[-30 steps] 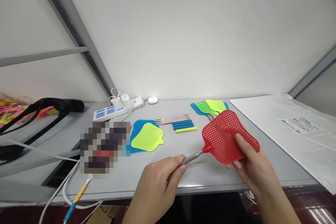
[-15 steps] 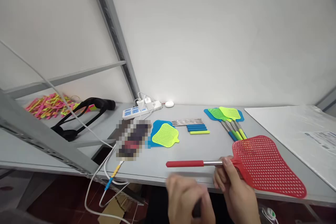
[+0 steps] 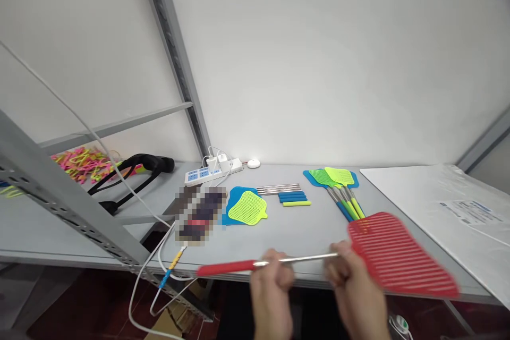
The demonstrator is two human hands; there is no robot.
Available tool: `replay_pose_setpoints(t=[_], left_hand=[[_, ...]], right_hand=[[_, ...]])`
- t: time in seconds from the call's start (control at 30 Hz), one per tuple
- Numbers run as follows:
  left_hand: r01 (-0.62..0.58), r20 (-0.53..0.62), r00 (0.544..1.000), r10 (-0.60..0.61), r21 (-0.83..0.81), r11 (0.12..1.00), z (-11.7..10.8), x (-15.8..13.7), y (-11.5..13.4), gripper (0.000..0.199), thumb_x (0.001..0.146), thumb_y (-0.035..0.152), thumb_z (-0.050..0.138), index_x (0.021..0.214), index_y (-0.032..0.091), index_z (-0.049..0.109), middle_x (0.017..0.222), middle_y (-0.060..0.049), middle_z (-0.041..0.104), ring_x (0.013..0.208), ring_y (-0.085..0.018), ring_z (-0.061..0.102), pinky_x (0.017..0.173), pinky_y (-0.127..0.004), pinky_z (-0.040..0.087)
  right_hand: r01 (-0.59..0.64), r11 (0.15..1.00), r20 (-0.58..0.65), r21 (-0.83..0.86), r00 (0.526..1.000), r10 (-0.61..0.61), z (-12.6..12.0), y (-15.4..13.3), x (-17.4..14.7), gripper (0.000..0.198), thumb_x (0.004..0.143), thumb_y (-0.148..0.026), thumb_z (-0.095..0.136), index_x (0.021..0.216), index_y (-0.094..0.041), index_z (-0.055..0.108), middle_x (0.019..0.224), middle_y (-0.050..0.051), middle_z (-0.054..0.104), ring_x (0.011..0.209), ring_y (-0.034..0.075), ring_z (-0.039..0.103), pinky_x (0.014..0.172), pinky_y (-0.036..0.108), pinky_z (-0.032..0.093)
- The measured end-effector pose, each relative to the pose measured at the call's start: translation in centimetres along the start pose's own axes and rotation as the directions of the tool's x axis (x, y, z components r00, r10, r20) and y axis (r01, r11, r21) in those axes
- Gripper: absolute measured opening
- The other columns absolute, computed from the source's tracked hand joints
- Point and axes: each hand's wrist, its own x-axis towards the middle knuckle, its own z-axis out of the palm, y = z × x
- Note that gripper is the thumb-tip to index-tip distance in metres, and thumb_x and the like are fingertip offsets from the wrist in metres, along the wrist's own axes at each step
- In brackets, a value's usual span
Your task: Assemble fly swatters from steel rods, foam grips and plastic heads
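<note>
A red fly swatter (image 3: pixel 398 257) with a perforated head and a telescoping metal rod is held between my two hands, above the table's front edge. My left hand (image 3: pixel 273 289) is closed around the rod just right of the red handle, which sticks out to the left. Near the head, my right hand (image 3: pixel 356 289) pinches the other end of the rod. Behind them lie finished-looking swatters (image 3: pixel 338 175) in blue, green and yellow. Loose blue and yellow swatter heads (image 3: pixel 247 208), thin metal rods (image 3: pixel 279 189) and blue and yellow handle grips (image 3: pixel 292 197) lie on the grey table (image 3: pixel 255 239).
A phone with a blurred screen (image 3: pixel 203 215) lies at the left, its white cable hanging over the edge. Behind it is a power strip (image 3: pixel 213 171). A grey shelf post (image 3: pixel 71 191) stands left, and a white wrapped board (image 3: pixel 430 207) lies right.
My left hand has come up and closed on the swatter's rod. The rod shows longer, with the red handle further left and lower. The view has shifted slightly.
</note>
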Motion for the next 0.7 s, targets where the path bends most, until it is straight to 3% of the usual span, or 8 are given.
replay_pose_setpoints(t=[0.07, 0.13, 0.23, 0.33, 0.43, 0.53, 0.63, 0.7], left_hand=[[-0.080, -0.095, 0.993, 0.076, -0.039, 0.996, -0.8, 0.6, 2.0, 0.046, 0.083, 0.032, 0.060, 0.053, 0.021, 0.027, 0.054, 0.006, 0.023, 0.051, -0.009, 0.025, 0.048, -0.023, 0.028], [-0.132, -0.084, 0.988, 0.128, -0.040, 0.991, -1.2, 0.8, 3.4, 0.044, 0.084, 0.028, 0.057, 0.053, 0.021, 0.027, 0.054, 0.006, 0.024, 0.051, -0.010, 0.026, 0.049, -0.024, 0.029], [-0.091, 0.038, 0.995, 0.093, -0.041, 0.995, -0.8, 0.3, 3.3, 0.043, 0.089, 0.030, 0.052, 0.054, 0.020, 0.030, 0.053, 0.005, 0.024, 0.050, -0.010, 0.023, 0.048, -0.024, 0.027], [-0.024, 0.158, 0.987, 0.026, -0.011, 1.000, 0.1, -0.8, 1.9, 0.043, 0.092, 0.035, 0.050, 0.056, 0.020, 0.034, 0.052, 0.005, 0.027, 0.051, -0.010, 0.022, 0.049, -0.024, 0.027], [0.006, 0.192, 0.981, 0.000, -0.030, 1.000, 0.7, -1.5, 0.9, 0.043, 0.092, 0.037, 0.050, 0.057, 0.020, 0.034, 0.052, 0.005, 0.029, 0.051, -0.011, 0.023, 0.050, -0.024, 0.028], [0.044, 0.139, 0.990, -0.034, -0.067, 0.997, 0.6, -1.5, 1.0, 0.042, 0.093, 0.036, 0.048, 0.057, 0.021, 0.032, 0.050, 0.006, 0.027, 0.049, -0.010, 0.020, 0.048, -0.024, 0.028], [0.045, 0.060, 0.997, -0.043, -0.041, 0.998, -0.1, -0.7, 2.3, 0.044, 0.090, 0.033, 0.051, 0.054, 0.021, 0.031, 0.050, 0.006, 0.025, 0.048, -0.010, 0.021, 0.047, -0.024, 0.028], [0.016, 0.018, 1.000, -0.016, -0.041, 0.999, -0.7, 0.0, 3.6, 0.044, 0.088, 0.031, 0.053, 0.053, 0.021, 0.030, 0.049, 0.006, 0.024, 0.047, -0.010, 0.021, 0.045, -0.024, 0.028]], right_hand=[[-0.025, 0.996, -0.121, 0.084, 0.992, 0.036, -1.7, -2.0, 1.7, 0.034, 0.080, -0.035, 0.067, 0.059, -0.020, 0.045, 0.050, -0.010, 0.021, 0.041, 0.006, 0.022, 0.038, 0.021, 0.025], [-0.009, 0.992, -0.091, 0.129, 0.996, 0.021, -3.5, -3.9, 3.1, 0.039, 0.080, -0.030, 0.065, 0.055, -0.020, 0.036, 0.051, -0.009, 0.026, 0.043, 0.006, 0.024, 0.039, 0.022, 0.027], [0.071, 0.981, -0.108, 0.182, 0.993, -0.052, -4.9, -5.4, 3.6, 0.041, 0.081, -0.027, 0.062, 0.056, -0.021, 0.031, 0.053, -0.008, 0.029, 0.043, 0.006, 0.024, 0.040, 0.023, 0.028], [0.082, 0.980, -0.131, 0.183, 0.990, -0.058, -4.1, -4.6, 2.4, 0.039, 0.081, -0.032, 0.065, 0.059, -0.021, 0.035, 0.055, -0.008, 0.031, 0.044, 0.007, 0.025, 0.041, 0.023, 0.026], [-0.023, 0.993, -0.031, 0.117, 0.999, 0.027, -2.5, -2.4, 0.3, 0.042, 0.078, -0.038, 0.071, 0.061, -0.021, 0.037, 0.054, -0.009, 0.028, 0.046, 0.007, 0.024, 0.042, 0.022, 0.023], [-0.054, 0.998, 0.122, 0.027, 0.991, 0.051, -1.8, -0.7, -1.0, 0.051, 0.080, -0.046, 0.069, 0.056, -0.022, 0.031, 0.052, -0.009, 0.024, 0.046, 0.007, 0.022, 0.043, 0.024, 0.022], [-0.022, 0.994, 0.204, -0.106, 0.978, 0.043, -3.0, -1.0, -0.6, 0.054, 0.080, -0.046, 0.070, 0.053, -0.022, 0.030, 0.051, -0.008, 0.025, 0.047, 0.007, 0.025, 0.045, 0.025, 0.022], [-0.010, 0.993, 0.147, -0.116, 0.989, 0.027, -4.7, -2.4, 0.5, 0.053, 0.079, -0.045, 0.071, 0.053, -0.022, 0.030, 0.050, -0.009, 0.024, 0.047, 0.007, 0.025, 0.044, 0.025, 0.021]])
